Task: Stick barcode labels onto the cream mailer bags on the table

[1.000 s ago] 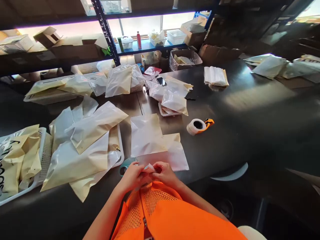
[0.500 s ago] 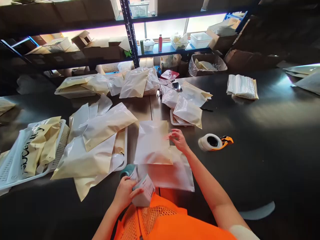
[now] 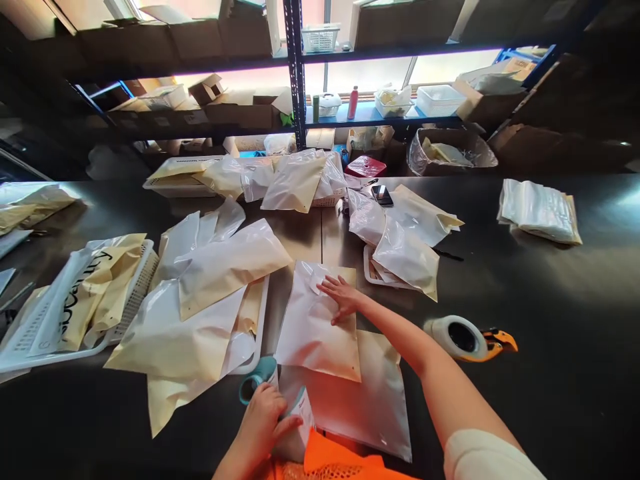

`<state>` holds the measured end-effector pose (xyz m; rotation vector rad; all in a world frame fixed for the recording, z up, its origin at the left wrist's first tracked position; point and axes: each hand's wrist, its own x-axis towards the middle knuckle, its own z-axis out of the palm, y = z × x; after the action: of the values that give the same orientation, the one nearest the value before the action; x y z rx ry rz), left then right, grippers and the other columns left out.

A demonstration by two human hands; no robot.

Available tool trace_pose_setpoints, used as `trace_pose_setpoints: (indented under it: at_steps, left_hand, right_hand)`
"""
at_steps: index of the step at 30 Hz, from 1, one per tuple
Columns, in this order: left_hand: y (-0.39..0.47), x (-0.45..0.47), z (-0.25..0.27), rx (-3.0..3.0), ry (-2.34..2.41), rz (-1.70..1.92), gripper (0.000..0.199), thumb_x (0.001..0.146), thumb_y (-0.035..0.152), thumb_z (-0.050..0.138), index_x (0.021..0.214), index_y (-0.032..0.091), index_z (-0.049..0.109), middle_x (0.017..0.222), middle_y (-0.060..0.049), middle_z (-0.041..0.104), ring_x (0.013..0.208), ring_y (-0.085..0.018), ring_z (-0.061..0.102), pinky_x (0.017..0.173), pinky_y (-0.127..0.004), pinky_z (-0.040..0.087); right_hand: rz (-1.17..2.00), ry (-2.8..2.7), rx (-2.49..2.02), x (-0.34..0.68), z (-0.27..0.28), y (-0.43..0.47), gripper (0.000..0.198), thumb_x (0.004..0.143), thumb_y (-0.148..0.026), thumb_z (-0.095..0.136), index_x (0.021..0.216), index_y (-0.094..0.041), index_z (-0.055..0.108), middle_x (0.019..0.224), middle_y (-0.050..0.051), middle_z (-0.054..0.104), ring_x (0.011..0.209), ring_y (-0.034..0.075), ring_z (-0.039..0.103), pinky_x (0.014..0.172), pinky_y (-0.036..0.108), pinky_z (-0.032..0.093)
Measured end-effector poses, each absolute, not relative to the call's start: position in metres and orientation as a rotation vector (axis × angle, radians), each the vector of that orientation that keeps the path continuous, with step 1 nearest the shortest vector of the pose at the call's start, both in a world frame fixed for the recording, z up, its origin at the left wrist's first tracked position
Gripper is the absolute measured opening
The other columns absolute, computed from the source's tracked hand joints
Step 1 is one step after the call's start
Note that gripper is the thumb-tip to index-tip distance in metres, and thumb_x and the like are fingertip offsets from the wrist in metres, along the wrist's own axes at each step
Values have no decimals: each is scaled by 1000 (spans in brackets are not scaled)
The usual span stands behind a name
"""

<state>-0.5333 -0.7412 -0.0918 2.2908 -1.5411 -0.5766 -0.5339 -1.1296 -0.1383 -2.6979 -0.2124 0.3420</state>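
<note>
In the head view, the right hand point(image 3: 339, 300) lies fingers spread on the upper bag point(image 3: 313, 343), gripping nothing. Nearer the person than that bag, the left hand point(image 3: 264, 413) is curled, thumb against a printed label strip point(image 3: 303, 415); how firmly it grips, I cannot tell. A teal roll point(image 3: 266, 367) sits by the bag's near left corner, and a tape dispenser point(image 3: 440, 335) right of it on the bench point(image 3: 500, 287).

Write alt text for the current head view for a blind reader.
A person's right hand lies spread on a pale bag on a dark table, while the left hand touches white labels beside a teal roll. Other bags are heaped to the left; a tape roll with an orange dispenser lies to the right.
</note>
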Motion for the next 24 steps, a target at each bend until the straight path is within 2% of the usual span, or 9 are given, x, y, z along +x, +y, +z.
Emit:
trace_pose_setpoints:
  at_steps: [3, 5, 9, 11, 13, 16, 18, 20, 24]
  left_hand:
    - [-737, -531, -96, 2258, -1616, -417, 42, 83, 49, 61, 55, 18, 59, 60, -2, 63, 62, -19, 61, 72, -34, 47]
    - [-737, -529, -98, 2225, -1690, -375, 41, 83, 48, 62, 55, 17, 59, 58, -1, 62, 60, -18, 61, 72, -34, 48]
    - [-745, -522, -100, 2191, -1754, -433, 37, 86, 44, 59, 61, 17, 63, 70, -4, 68, 70, -20, 65, 78, -38, 51]
    - [-753, -518, -100, 2174, -1767, -513, 34, 86, 42, 60, 62, 17, 65, 94, -8, 73, 91, -25, 67, 85, -43, 51]
    - [-761, -514, -100, 2172, -1784, -602, 34, 84, 41, 63, 60, 17, 65, 117, -10, 69, 111, -30, 61, 94, -48, 48]
    - [-771, -509, -100, 2182, -1792, -748, 36, 83, 42, 63, 57, 17, 64, 126, -12, 64, 121, -32, 55, 100, -50, 44]
    - [-773, -506, -100, 2178, -1780, -801, 39, 85, 44, 60, 57, 17, 63, 128, -13, 63, 121, -31, 55, 102, -49, 43]
    - [-771, -505, -101, 2175, -1749, -814, 42, 87, 43, 58, 54, 17, 61, 128, -14, 63, 119, -30, 57, 102, -49, 44]
    - [-760, -506, -104, 2165, -1681, -835, 44, 88, 41, 55, 51, 18, 59, 125, -14, 64, 114, -30, 61, 102, -50, 44]
  right_hand:
    - [344, 139, -2717, -557, -149, -1111, 126, 58, -70, 70, 153, -17, 6, 154, 19, 23, 144, 40, 7, 110, 64, 6]
    - [316, 517, -2696, -577, -151, -1086, 128, 59, -72, 67, 152, -17, 0, 155, 19, 19, 143, 41, 5, 107, 68, 10]
    - [173, 1245, -2469, -609, -158, -1007, 105, 76, -66, 56, 153, -22, -1, 155, 17, 21, 142, 41, 10, 100, 68, 25]
    - [76, 1353, -2378, -623, -163, -971, 95, 81, -61, 53, 153, -24, 4, 154, 17, 26, 140, 41, 15, 98, 66, 29]
    - [-122, 1338, -2293, -639, -165, -950, 89, 82, -58, 54, 152, -23, 13, 150, 18, 32, 138, 39, 24, 98, 61, 33]
    - [-617, 1374, -2075, -671, -157, -954, 72, 82, -57, 54, 141, -18, 41, 145, 18, 36, 133, 33, 36, 102, 50, 36]
    - [-896, 1466, -1873, -694, -149, -973, 61, 78, -61, 58, 119, -16, 60, 140, 18, 42, 129, 32, 40, 105, 47, 35]
    - [-922, 1471, -1583, -712, -142, -994, 57, 70, -66, 62, 99, -16, 66, 127, 16, 54, 120, 31, 48, 100, 45, 40]
    - [-586, 1240, -1152, -723, -141, -1018, 58, 61, -69, 68, 84, -16, 63, 89, 10, 69, 82, 22, 65, 70, 32, 52]
